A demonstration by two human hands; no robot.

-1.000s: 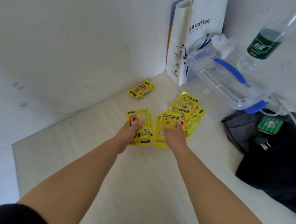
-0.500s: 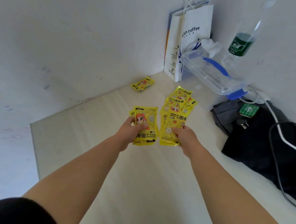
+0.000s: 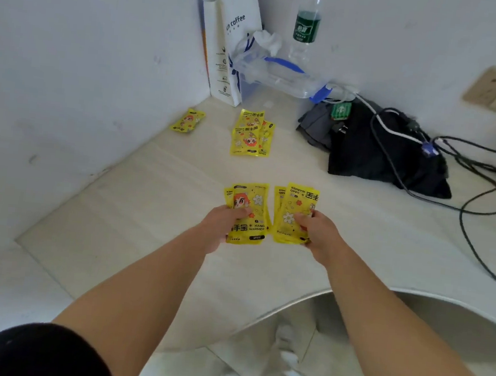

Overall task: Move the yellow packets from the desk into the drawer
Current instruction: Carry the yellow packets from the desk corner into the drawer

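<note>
My left hand (image 3: 222,226) grips a small stack of yellow hand-warmer packets (image 3: 250,209), held above the middle of the pale desk (image 3: 136,207). Beside it my right hand (image 3: 318,231) grips another small stack of yellow packets (image 3: 294,210). A pile of several yellow packets (image 3: 250,135) lies on the desk farther back. One single yellow packet (image 3: 187,120) lies alone near the left wall. No drawer is in view.
In the back corner stand a white paper coffee bag (image 3: 227,43), a clear plastic box with blue handle (image 3: 279,72) and a green-labelled bottle (image 3: 306,26). A black bag (image 3: 380,152) with cables lies at right. The desk's curved front edge (image 3: 352,291) is near me.
Both hands lifted packets off the desk and drew them back toward me, away from the remaining pile. The view has pulled back and swung right, showing the desk edge and floor.
</note>
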